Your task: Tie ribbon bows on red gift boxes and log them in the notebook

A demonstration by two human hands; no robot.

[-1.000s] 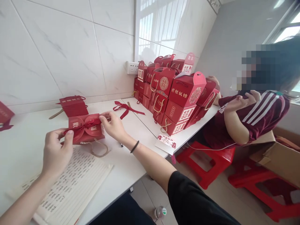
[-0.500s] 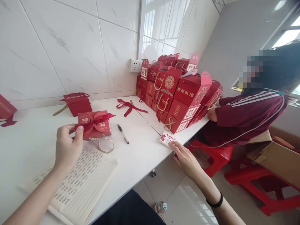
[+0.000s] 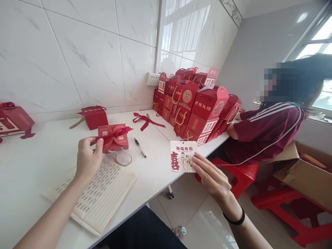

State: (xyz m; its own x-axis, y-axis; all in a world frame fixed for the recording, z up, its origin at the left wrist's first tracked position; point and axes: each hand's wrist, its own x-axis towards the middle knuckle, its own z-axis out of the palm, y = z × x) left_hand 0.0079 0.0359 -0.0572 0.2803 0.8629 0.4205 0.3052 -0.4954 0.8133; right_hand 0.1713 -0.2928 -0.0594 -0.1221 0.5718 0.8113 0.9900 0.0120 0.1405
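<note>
My left hand pinches the end of a dark red ribbon tied in a bow on a small red gift box. A loop of twisted gold cord lies at the box's near side. In my right hand is a square white card with red characters and a drawn couple, its face toward me. The fingers lie over its right edge, with the thumb hidden behind. Under my left forearm rests an open notebook of handwritten lines. A black-capped pen lies right of the box.
Stacked red gift boxes stand at the back right of the white table. Another red box and a loose ribbon lie near the wall. A person in a maroon shirt sits at right, by red stools and a cardboard box.
My right hand has raised the card from the table edge and turned its face toward me. My left hand keeps its pinch on the ribbon. The view has shifted slightly left.
</note>
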